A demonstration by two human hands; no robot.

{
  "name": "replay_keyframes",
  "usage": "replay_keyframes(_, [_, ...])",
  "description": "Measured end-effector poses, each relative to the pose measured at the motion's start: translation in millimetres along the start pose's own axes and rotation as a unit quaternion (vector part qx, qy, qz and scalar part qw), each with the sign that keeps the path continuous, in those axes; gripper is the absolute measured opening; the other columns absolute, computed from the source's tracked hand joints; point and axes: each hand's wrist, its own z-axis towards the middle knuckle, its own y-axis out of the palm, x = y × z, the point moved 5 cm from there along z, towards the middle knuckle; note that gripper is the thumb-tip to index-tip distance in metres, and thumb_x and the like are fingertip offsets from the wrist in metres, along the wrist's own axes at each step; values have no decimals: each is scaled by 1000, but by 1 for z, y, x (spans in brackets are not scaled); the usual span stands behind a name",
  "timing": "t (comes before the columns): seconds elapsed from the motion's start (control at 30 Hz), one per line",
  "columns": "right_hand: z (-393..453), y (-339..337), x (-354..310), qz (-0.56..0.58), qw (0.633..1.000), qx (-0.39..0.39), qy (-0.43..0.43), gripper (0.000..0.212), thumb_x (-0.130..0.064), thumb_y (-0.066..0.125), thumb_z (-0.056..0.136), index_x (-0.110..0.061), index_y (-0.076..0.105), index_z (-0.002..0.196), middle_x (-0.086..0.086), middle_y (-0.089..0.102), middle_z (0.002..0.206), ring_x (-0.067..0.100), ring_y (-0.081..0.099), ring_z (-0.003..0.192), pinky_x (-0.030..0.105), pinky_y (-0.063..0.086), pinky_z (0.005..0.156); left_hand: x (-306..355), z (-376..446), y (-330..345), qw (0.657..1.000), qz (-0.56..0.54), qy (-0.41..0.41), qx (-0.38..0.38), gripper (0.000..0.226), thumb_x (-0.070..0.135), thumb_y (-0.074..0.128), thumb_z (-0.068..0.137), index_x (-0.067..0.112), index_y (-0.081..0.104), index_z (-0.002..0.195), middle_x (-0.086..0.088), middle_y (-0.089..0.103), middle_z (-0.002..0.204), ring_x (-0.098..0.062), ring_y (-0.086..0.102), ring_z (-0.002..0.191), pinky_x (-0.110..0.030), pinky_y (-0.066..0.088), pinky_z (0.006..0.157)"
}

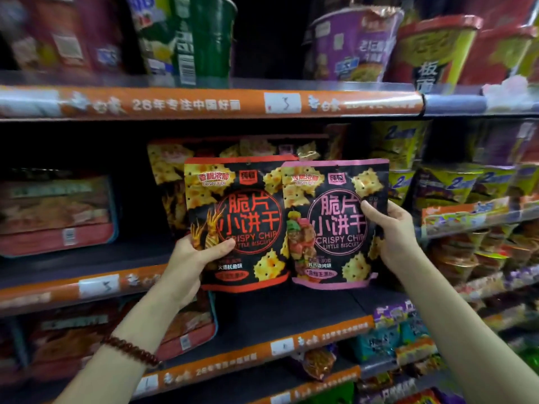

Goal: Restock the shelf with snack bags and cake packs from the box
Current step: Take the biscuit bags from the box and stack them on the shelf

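Two black snack bags of crispy chip biscuits are held up side by side in front of the middle shelf (125,258). My left hand (195,258) grips the red-trimmed bag (239,211) at its lower left corner, thumb across the front. My right hand (393,234) grips the pink-trimmed bag (335,199) at its right edge, thumb on the front. The pink bag's left edge overlaps the red one. Behind them, more bags of the same kind (166,164) stand on the shelf. No box is in view.
Flat red packs (55,211) lie at the left of the middle shelf, with dark room between them and the biscuit bags. Noodle cups (355,45) fill the top shelf. Yellow and purple bags (455,185) crowd the right. Lower shelves (262,322) hold more packs.
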Motion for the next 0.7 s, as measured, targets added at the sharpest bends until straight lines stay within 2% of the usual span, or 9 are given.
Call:
replay_keyframes(0.1, [14,26,2,12,1000,-27,2,3,-12,67,85,-12,69,87,4,76,81,18,73,74,34,55,68,14,-1,-20,1000,3,17,26,35,16,80,63,15,66,95,-1,76,89,-19,71,89,-32,53,77])
replay_keyframes(0.2, [30,45,-2,22,998,-54,0,3,-14,67,86,-13,70,85,5,76,82,21,72,76,37,56,71,29,0,-36,998,5,36,50,69,37,94,38,17,67,98,-3,76,96,-19,71,91,-36,54,81])
replay_keyframes(0.33, [53,61,-13,38,997,-63,-14,4,-19,70,82,-16,70,83,7,75,87,27,70,85,44,56,82,43,5,-50,996,7,58,68,76,42,94,33,21,65,99,1,76,96,-18,71,94,-32,54,76])
replay_keyframes(0.43, [64,66,-16,47,997,-64,-25,2,-15,68,86,-16,69,85,6,74,89,25,70,85,43,56,80,49,12,-54,994,25,69,76,79,45,94,27,22,64,97,5,76,93,-13,71,90,-31,53,77])
replay_keyframes(0.5, [68,69,-14,48,996,-70,-34,3,-15,68,86,-17,69,84,3,74,86,20,72,82,37,57,75,48,17,-55,993,58,72,78,68,38,94,38,21,64,98,7,76,91,-8,71,86,-29,54,78])
replay_keyframes(0.53, [68,70,-12,47,995,-75,-36,1,-17,69,85,-17,69,85,1,74,85,18,72,80,35,57,73,46,20,-56,991,73,71,81,54,27,90,52,20,64,98,9,76,89,-6,71,84,-30,53,80])
replay_keyframes(0.6, [66,69,-4,48,995,-76,-34,12,-25,73,77,-18,70,86,0,75,84,17,72,81,34,57,72,42,23,-56,990,82,76,88,33,8,78,72,21,62,98,13,75,85,0,70,81,-28,50,79])
replay_keyframes(0.7, [64,66,2,54,994,-82,-37,21,-30,74,71,-19,70,89,0,75,88,20,72,86,36,57,77,37,25,-57,990,87,80,80,24,6,67,82,23,61,96,18,74,80,5,68,77,-22,47,74])
